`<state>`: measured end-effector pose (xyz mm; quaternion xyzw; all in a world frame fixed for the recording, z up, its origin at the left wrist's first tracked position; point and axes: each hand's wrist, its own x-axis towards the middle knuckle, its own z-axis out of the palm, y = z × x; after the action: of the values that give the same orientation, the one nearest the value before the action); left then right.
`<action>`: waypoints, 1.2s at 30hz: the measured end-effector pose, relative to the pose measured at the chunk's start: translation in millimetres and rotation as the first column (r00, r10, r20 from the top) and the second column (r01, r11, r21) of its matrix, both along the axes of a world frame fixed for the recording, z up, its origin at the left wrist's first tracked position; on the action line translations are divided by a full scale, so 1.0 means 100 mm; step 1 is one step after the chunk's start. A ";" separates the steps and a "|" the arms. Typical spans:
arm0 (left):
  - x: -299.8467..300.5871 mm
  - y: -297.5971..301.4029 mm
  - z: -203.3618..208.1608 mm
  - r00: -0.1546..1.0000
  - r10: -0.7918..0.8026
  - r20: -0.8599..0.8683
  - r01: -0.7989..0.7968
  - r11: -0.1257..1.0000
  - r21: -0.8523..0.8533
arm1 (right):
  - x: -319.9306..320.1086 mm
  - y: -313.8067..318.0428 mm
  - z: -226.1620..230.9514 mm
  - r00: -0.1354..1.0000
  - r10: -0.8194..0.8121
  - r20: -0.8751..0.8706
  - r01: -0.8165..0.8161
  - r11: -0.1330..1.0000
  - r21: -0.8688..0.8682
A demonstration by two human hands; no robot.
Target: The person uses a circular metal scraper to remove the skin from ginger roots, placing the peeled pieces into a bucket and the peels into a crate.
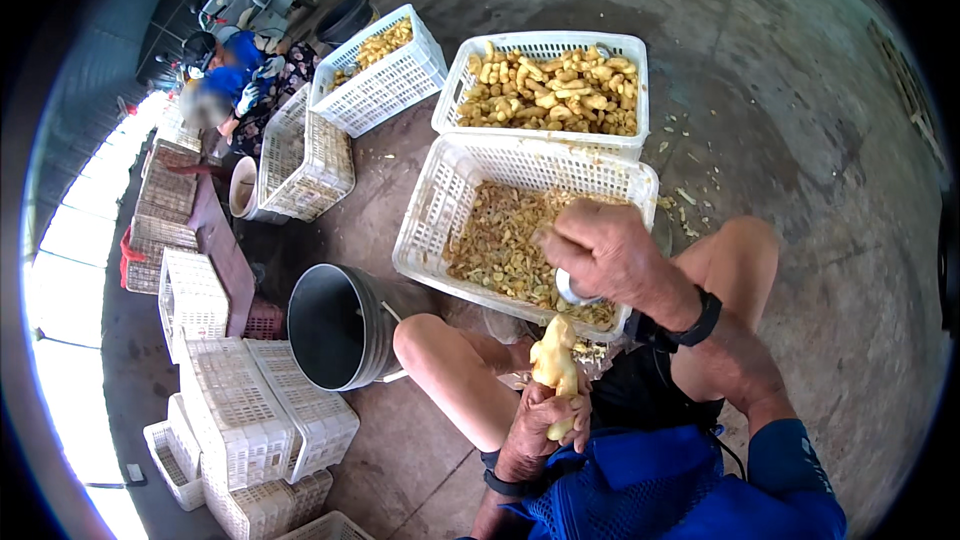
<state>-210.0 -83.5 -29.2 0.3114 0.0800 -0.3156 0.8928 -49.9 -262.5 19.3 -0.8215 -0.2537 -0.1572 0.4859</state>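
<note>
A pale, partly peeled ginger root (553,355) is gripped in my left hand (537,425), standing nearly upright between my knees. Above the near white crate, my right hand (612,250) is closed on a shiny metal tool (575,290). Its rounded end looks like a spoon, and the fingers hide the rest. Ginger peelings and scraps (500,240) cover the bottom of that near crate (425,210). Directly behind it, a second white crate (455,90) is heaped with knobbly ginger roots (550,90).
A black bucket (375,335) stands left of my knee. Stacked white crates (235,410) line the left side. Farther back, another person (240,70) in blue with gloves sits beside a crate of ginger (380,85). Scraps (690,197) lie on the concrete floor at right.
</note>
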 end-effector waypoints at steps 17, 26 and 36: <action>-0.09 0.00 0.09 0.994 0.077 0.078 -0.089 0.981 0.173 | 0.03 -0.23 -0.37 0.931 -0.064 0.359 0.146 0.967 -0.207; -0.06 -0.08 0.10 0.994 0.039 0.106 -0.071 0.945 0.319 | -0.17 0.07 -0.36 0.993 0.110 -0.035 -0.107 0.991 0.082; -0.01 -0.03 -0.10 0.984 0.141 0.106 -0.107 0.955 -0.275 | -0.04 -0.15 -0.46 0.959 0.074 -0.274 -0.033 0.988 0.153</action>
<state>-210.6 -86.4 -38.8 0.2011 0.0000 -0.2467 0.9480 -53.5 -277.4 -26.5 -0.7903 -0.1926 -0.0449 0.5799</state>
